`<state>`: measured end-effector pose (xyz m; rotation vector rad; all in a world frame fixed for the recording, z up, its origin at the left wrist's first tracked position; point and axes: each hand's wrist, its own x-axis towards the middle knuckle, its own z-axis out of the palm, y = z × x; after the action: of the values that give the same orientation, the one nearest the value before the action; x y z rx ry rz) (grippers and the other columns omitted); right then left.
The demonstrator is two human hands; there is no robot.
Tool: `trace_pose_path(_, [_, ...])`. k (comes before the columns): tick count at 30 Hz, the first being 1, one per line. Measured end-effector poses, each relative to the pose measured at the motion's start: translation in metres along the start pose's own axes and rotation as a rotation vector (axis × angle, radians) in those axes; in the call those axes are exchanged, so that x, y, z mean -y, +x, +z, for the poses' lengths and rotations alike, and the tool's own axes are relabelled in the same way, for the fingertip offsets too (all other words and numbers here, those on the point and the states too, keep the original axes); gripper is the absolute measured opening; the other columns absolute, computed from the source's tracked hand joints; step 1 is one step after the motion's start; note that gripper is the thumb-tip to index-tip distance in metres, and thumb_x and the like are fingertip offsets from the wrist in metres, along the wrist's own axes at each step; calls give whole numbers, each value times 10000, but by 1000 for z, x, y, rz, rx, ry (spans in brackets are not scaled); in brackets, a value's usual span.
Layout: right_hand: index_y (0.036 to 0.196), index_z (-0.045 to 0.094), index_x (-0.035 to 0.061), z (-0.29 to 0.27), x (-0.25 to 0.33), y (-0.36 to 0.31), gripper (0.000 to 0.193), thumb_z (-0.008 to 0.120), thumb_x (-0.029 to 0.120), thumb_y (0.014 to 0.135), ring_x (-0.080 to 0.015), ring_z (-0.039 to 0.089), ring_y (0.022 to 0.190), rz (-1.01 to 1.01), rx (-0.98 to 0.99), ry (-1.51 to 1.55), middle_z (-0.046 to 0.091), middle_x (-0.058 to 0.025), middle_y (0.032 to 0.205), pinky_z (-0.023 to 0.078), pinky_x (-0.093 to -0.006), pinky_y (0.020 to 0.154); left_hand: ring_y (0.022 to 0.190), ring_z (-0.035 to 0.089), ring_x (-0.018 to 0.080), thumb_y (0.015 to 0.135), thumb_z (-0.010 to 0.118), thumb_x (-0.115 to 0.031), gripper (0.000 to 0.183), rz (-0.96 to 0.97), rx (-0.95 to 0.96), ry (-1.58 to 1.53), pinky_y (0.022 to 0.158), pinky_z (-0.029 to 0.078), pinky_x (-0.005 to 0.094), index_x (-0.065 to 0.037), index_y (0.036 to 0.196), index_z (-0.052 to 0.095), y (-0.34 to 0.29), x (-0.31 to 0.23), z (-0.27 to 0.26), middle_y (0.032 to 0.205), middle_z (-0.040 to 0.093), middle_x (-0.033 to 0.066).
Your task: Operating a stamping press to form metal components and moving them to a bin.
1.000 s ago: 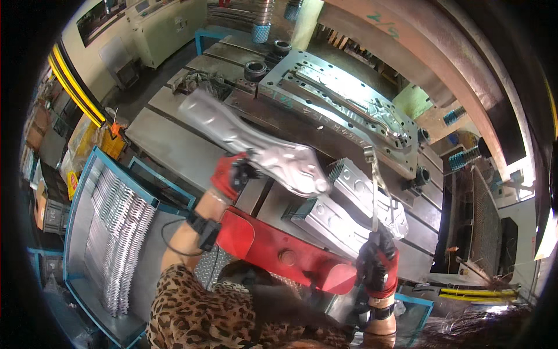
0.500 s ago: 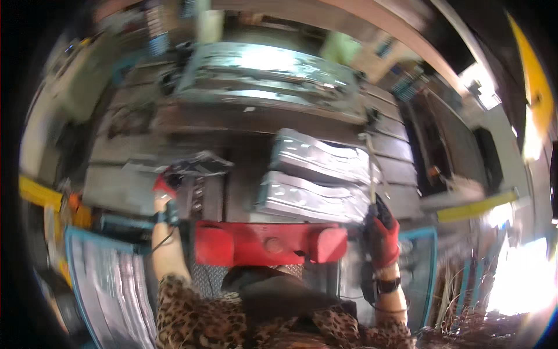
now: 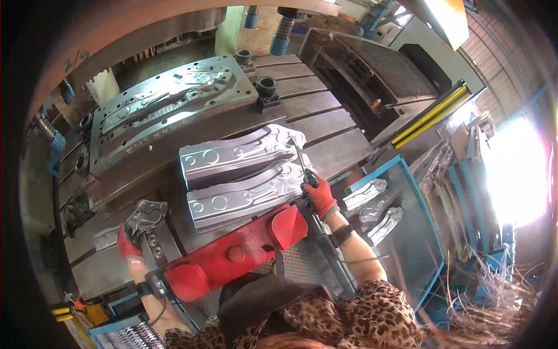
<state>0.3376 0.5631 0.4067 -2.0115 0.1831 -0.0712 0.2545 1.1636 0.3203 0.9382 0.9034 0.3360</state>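
Observation:
My left hand (image 3: pixel 129 244), in a red glove with dark fingers, is closed on the edge of a narrow stamped metal part (image 3: pixel 149 215) at the left front of the press bed. My right hand (image 3: pixel 319 193), gloved alike, grips a thin metal rod (image 3: pixel 301 159). The rod points away from me, its tip at the right end of the stacked stamped metal panels. Two silvery rows lie side by side there, a far panel (image 3: pixel 232 152) and a near panel (image 3: pixel 250 192). What shape the rod's tip has I cannot make out.
A red control box (image 3: pixel 235 254) with a round button stands before me. Beyond the panels sits a steel die (image 3: pixel 174 104) on the slotted press bed (image 3: pixel 325 125). A blue-framed bin (image 3: pixel 430 244) with metal parts is at right, and a yellow-striped bar (image 3: pixel 430 116) behind it.
My view has swung to the right and sharpened. Both hands keep their hold, the left on the metal part and the right on the rod.

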Motion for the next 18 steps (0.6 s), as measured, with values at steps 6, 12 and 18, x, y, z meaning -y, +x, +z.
trace_pose_path(6, [1244, 486, 15, -1, 4, -13, 494, 609, 50, 767, -75, 479, 673, -20, -31, 110, 577, -3, 823, 435, -240, 597, 946, 515, 142, 840, 594, -311, 496, 461, 504, 698, 840, 408, 285, -51, 1249, 489, -89, -2, 168, 1116, 569, 63])
trace_pose_path(12, [1243, 463, 0, -36, 55, -46, 499, 606, 74, 770, -114, 586, 836, -129, 0, -7, 649, -151, 911, 471, -289, 745, 695, 604, 227, 780, 638, -267, 299, 598, 449, 1022, 655, 446, 351, 25, 845, 636, -78, -11, 226, 757, 643, 161])
trace_pose_path(18, [1262, 451, 13, -15, 103, -29, 510, 582, 74, 773, -77, 550, 676, -223, 127, 127, 626, -103, 837, 469, -249, 624, 655, 485, 74, 786, 629, -102, 98, 674, 445, 621, 585, 410, 267, -7, 810, 632, -37, -43, 182, 717, 591, -14])
